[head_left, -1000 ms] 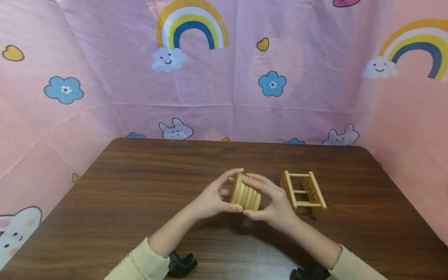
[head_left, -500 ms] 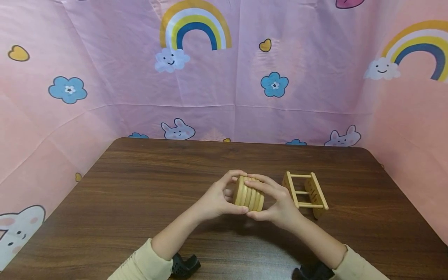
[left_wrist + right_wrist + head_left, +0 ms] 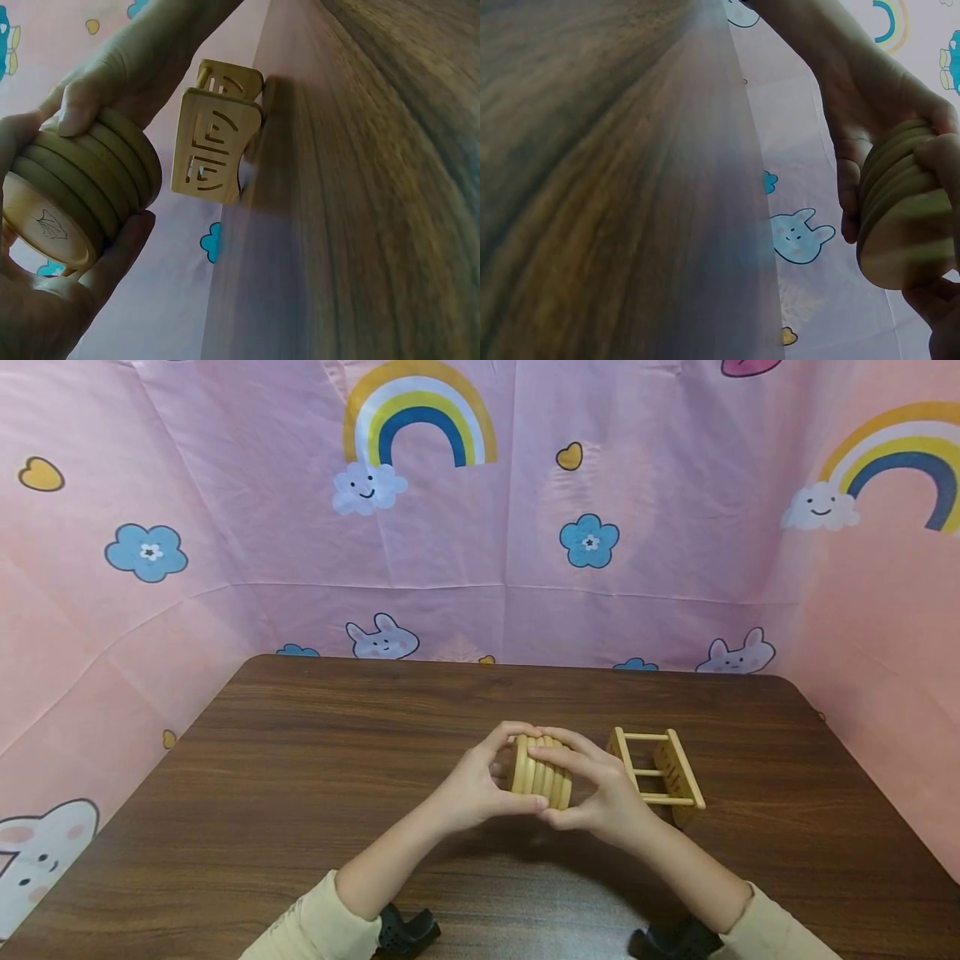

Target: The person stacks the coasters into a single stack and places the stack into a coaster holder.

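Observation:
Both hands hold a stack of several round wooden coasters (image 3: 542, 772) on its side above the table. The left hand (image 3: 476, 785) grips the left end, thumb below and fingers over the top. From the right, the right hand (image 3: 611, 793) grips the same stack, its thumb close to the left thumb. A line drawing shows on the end coaster (image 3: 49, 221) in the left wrist view. The opposite end coaster (image 3: 907, 240) looks plain in the right wrist view. Just beyond the right hand stands a wooden coaster rack (image 3: 681, 768) with cut-out side panels and thin crossbars, partly hidden by that hand.
The brown wood-grain table (image 3: 337, 735) has rounded far corners. A pink and purple cloth (image 3: 480, 527) with rainbows and rabbits hangs behind it and at the sides. Black wrist mounts (image 3: 407, 932) sit near both sleeves.
The hands and the coaster stack have shifted slightly right in view. The rack also appears a little further right, as does the background. Both hands keep their hold.

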Motion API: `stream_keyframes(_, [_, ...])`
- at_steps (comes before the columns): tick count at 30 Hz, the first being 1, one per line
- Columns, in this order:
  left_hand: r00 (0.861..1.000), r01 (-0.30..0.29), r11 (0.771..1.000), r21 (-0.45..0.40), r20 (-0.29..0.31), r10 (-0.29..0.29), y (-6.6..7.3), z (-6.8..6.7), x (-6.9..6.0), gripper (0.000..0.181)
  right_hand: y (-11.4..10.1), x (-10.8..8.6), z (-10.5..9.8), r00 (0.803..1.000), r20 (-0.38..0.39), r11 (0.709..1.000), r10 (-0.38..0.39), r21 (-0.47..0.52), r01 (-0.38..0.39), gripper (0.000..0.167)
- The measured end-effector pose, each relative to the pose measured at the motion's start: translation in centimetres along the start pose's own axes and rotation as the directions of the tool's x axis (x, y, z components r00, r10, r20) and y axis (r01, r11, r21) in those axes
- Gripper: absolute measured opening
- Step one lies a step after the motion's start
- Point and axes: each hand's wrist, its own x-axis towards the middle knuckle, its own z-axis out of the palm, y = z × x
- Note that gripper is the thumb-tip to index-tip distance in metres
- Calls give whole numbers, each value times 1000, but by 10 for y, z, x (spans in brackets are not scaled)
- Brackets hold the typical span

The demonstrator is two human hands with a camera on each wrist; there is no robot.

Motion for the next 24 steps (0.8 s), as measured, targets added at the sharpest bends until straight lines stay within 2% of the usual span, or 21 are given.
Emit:
stream_keyframes(6, [999, -39, 998, -50, 10, 39, 0, 4, 5, 66, 0, -1, -6, 1000, -4, 1000, -25, -19, 25, 58])
stream_keyframes(11, [1000, -25, 997, -72, 1, 25, -2, 8, 10, 66, 1, -3, -10, 999, -9, 999, -44, -18, 44, 54])
stream_keyframes(20, [999, -44, 997, -65, -21, 43, 0, 17, 21, 67, 4, -8, -23, 1000, -7, 1000, -11, 10, 11, 60])
stream_keyframes(24, [998, -60, 997, -48, -32, 59, -1, 22, 25, 65, 7, -10, -30, 1000, -15, 1000, -13, -16, 13, 61])
